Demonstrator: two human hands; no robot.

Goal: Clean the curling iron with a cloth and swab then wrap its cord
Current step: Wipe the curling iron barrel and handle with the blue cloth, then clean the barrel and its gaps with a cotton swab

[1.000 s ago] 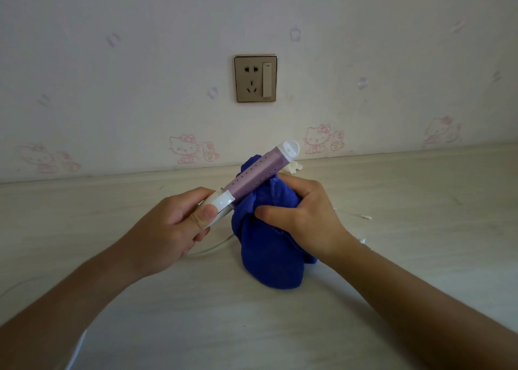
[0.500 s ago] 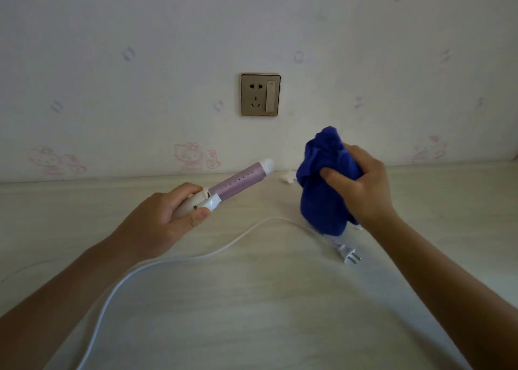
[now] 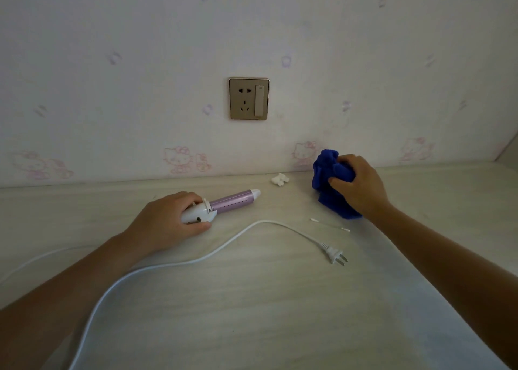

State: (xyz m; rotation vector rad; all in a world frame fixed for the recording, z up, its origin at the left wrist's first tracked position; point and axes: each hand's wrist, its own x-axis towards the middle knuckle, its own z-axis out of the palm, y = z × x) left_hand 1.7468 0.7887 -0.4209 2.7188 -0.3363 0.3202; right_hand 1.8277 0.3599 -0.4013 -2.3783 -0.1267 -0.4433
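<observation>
Dim, flat indoor light, soft shadows, sharp centre, with wide-angle bending and darkening toward the edges.

cord cut off at bottom edge; handle half hidden

Materials & finishes — desk scene, dim light

Curling iron: handle smooth white plastic w/ slight gloss, barrel satin lilac, metallic-looking, dotted w/ small holes, white plastic tip. Cord: smooth white rubbery sheath; plug white plastic w/ bare metal prongs. Cloth: deep blue, soft fuzzy pile, matt, bunched under the right hand. Swab: thin stick w/ cottony ends. Desk: pale wood-grain look, matt, smooth — real wood or laminate, can't tell. Wall socket: brushed gold-tone plate, semi-gloss. Wallpaper: matt, faint pink print.
</observation>
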